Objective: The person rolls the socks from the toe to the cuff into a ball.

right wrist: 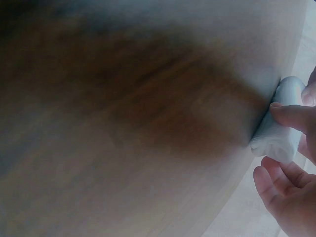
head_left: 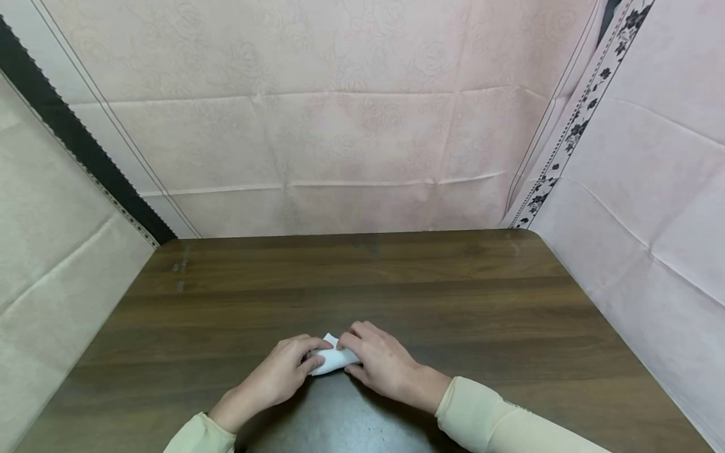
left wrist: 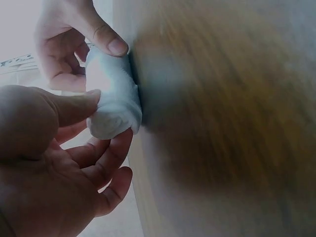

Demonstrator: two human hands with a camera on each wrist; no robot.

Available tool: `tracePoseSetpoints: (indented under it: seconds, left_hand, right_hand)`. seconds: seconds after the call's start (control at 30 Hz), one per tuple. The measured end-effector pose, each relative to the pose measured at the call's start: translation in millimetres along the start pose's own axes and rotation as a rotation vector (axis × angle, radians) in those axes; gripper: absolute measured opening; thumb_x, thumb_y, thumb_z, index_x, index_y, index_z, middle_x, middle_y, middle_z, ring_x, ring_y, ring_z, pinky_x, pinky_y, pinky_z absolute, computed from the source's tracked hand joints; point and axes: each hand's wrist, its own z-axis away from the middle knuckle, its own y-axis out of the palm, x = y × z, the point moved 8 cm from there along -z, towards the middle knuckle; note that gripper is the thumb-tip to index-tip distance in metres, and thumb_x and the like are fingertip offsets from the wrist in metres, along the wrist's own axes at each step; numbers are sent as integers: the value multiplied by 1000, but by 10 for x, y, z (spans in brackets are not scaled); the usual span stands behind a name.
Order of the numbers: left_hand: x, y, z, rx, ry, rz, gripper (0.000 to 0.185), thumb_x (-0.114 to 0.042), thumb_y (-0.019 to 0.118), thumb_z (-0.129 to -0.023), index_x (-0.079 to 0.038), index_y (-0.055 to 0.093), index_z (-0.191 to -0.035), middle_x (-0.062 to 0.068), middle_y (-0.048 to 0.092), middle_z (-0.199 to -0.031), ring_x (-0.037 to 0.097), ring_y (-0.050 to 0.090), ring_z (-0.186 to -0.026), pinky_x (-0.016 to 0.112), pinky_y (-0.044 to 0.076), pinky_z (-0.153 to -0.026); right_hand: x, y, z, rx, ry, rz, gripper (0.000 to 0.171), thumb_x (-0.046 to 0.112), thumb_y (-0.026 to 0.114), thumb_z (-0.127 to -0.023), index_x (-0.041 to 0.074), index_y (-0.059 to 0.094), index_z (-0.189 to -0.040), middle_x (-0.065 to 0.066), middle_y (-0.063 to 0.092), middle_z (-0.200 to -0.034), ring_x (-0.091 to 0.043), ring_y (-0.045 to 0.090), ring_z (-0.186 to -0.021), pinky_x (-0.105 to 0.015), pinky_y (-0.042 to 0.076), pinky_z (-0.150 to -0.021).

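Pale sleeve [head_left: 201, 435] at seven o'clock, closest to us, and from it the left hand [head_left: 280, 371] points to two o'clock, thumb and fingertips clamped on the left end of a white roll [head_left: 334, 360]; its outer fingers stand free of that end, the wrist view shows.

Now the white roll itself, at six o'clock, lying crosswise on the wood-grain table [head_left: 340, 283], layers wound at its end, a pale corner poking up at twelve from its far side. Cloth or paper? Cannot tell! Looks like rolling-up is the step in hand, well along; the next move seems to call for even pressure at both ends, tucking that corner under.

Across to the right hand [head_left: 385, 365], aimed at ten o'clock, fingers arched over the far side, thumb on the near: clamped on the right end, its sleeve [head_left: 493, 418] at five.
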Motion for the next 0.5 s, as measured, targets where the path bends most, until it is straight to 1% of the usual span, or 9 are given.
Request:
tracePoseSetpoints:
  seconds: [0.13, 0.23, 0.37, 0.5]
  left_hand:
    - [-15, -25, 1, -52, 21, -12, 22, -9, 73, -93, -13, 71, -115, -6, 63, -107, 10, 56, -90, 28, 49, -76]
    - [-25, -33, 4, -79, 43, -10, 30, -8, 79, -87, -15, 69, -115, -6, 62, -109, 11, 56, -94, 31, 50, -79]
    - [-35, -21, 4, -85, 69, -20, 40, -5, 84, -81, -16, 67, -116, -6, 59, -110, 13, 56, -97, 32, 50, -81]
    - [-24, -6, 4, -78, 67, -29, 38, -5, 83, -82, -18, 67, -113, -9, 59, -109, 13, 55, -99, 33, 50, -82]
  right_hand:
    - [-3, -5, 3, 11, 16, 0, 23, 22, 80, -89, 18, 66, -107, 3, 59, -105, -12, 57, -97, -23, 51, -80]
    - [-16, -4, 2, 28, 39, -11, 23, 23, 80, -89, 18, 67, -107, 3, 60, -105, -12, 57, -96, -24, 51, -80]
    - [-32, -1, 2, 45, 63, -16, 22, 25, 79, -89, 17, 69, -108, 4, 62, -105, -11, 58, -96, -24, 52, -79]
    - [-36, 1, 5, 47, 67, -26, 19, 25, 79, -90, 17, 70, -106, 4, 64, -103, -10, 59, -94, -24, 52, -78]
